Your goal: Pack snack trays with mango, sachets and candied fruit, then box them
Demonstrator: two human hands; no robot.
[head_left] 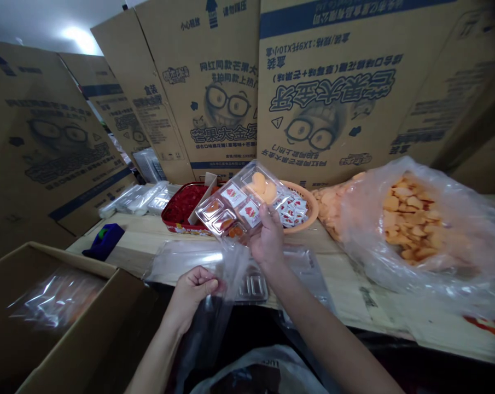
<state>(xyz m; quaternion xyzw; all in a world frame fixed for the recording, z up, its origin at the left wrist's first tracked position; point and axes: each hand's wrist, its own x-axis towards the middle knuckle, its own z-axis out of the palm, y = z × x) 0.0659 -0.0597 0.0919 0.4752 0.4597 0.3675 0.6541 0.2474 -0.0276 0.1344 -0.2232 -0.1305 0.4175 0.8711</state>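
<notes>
Gripping a clear plastic tray (234, 205) from below with spread fingers, the right hand (267, 238) holds it above the tabletop (345, 284); the left hand (193, 290) narrowly pinches one clear plastic bag (231, 273). Two sachets (241, 203) show inside the tray.

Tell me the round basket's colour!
The basket is orange, seen best in the head view.
</notes>
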